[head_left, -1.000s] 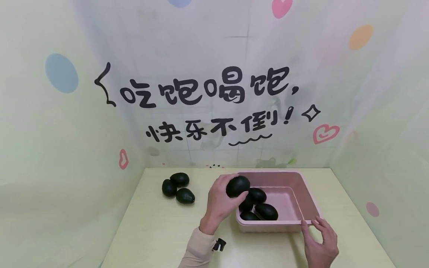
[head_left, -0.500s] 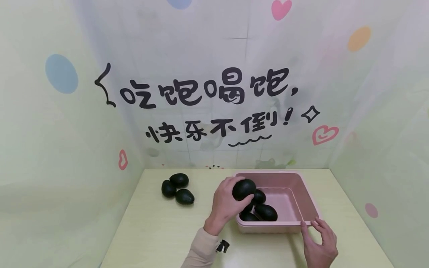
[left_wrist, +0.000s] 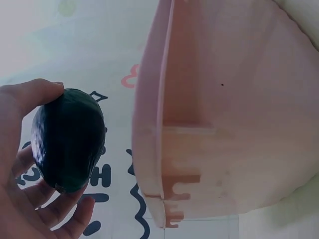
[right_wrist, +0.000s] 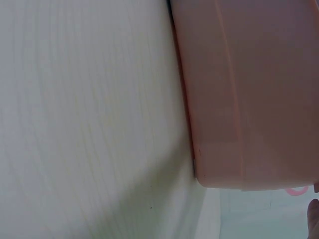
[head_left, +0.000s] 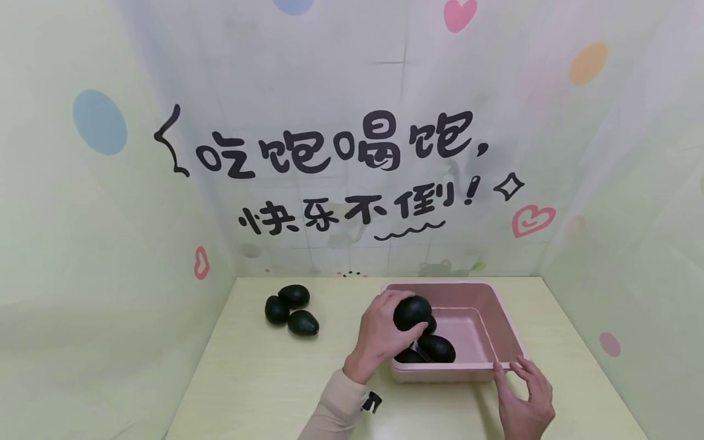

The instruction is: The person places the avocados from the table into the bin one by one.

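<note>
My left hand (head_left: pixel 379 333) grips a dark green avocado (head_left: pixel 412 313) between thumb and fingers, above the left side of a pink plastic basin (head_left: pixel 448 373). Below it, inside the basin, lie other dark avocados (head_left: pixel 437 349), some partly hidden by the hand and the held fruit. The left wrist view shows the held avocado (left_wrist: pixel 70 139) raised beside the basin's rim (left_wrist: pixel 148 109). At the basin's front right corner, my right hand (head_left: pixel 525 397) pinches the rim with thumb and fingers. Only a fingertip (right_wrist: pixel 313 219) of it shows in the right wrist view.
Three more avocados (head_left: pixel 291 310) lie together on the pale wooden table (head_left: pixel 264 385), left of the basin. A printed cloth backdrop (head_left: pixel 352 79) with black lettering stands behind the table and along both sides.
My left hand has carried the avocado rightward and slightly down, further over the basin. The right hand stays at the rim, and the three avocados on the table have not moved.
</note>
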Available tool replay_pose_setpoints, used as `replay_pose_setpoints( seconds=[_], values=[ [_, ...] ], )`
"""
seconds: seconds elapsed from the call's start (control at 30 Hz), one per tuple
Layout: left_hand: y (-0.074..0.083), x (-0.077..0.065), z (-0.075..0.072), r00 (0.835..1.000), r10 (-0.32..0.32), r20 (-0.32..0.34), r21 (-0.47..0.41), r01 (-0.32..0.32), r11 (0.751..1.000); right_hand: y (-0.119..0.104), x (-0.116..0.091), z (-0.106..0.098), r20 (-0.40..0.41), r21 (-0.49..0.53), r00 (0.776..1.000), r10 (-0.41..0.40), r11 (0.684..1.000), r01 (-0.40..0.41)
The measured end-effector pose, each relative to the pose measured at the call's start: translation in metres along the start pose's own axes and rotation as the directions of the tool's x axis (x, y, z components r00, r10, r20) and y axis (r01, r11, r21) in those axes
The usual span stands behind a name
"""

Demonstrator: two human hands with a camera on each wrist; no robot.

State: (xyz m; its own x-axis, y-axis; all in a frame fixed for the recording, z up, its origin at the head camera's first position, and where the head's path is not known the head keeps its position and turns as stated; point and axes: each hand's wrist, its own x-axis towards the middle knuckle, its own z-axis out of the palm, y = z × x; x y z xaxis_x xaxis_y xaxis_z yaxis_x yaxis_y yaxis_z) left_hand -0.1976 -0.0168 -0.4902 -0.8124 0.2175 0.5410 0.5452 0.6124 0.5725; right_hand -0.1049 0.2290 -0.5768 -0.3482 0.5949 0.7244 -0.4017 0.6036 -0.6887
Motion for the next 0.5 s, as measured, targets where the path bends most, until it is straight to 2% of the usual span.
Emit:
replay_pose_setpoints(
  seconds=[0.33, 0.5],
  values=[
    [0.006, 0.006, 0.01, 0.999, 0.027, 0.032, 0.026, -0.028, 0.999, 0.001, 0.002, 0.001, 0.004, 0.003, 1.0, -0.006, 1.0, 0.006],
    [0.006, 0.005, 0.014, 0.999, 0.041, 0.019, 0.01, -0.041, 0.999, -0.001, 0.002, -0.001, 0.008, 0.004, 1.0, -0.006, 1.0, 0.006]
  ],
)
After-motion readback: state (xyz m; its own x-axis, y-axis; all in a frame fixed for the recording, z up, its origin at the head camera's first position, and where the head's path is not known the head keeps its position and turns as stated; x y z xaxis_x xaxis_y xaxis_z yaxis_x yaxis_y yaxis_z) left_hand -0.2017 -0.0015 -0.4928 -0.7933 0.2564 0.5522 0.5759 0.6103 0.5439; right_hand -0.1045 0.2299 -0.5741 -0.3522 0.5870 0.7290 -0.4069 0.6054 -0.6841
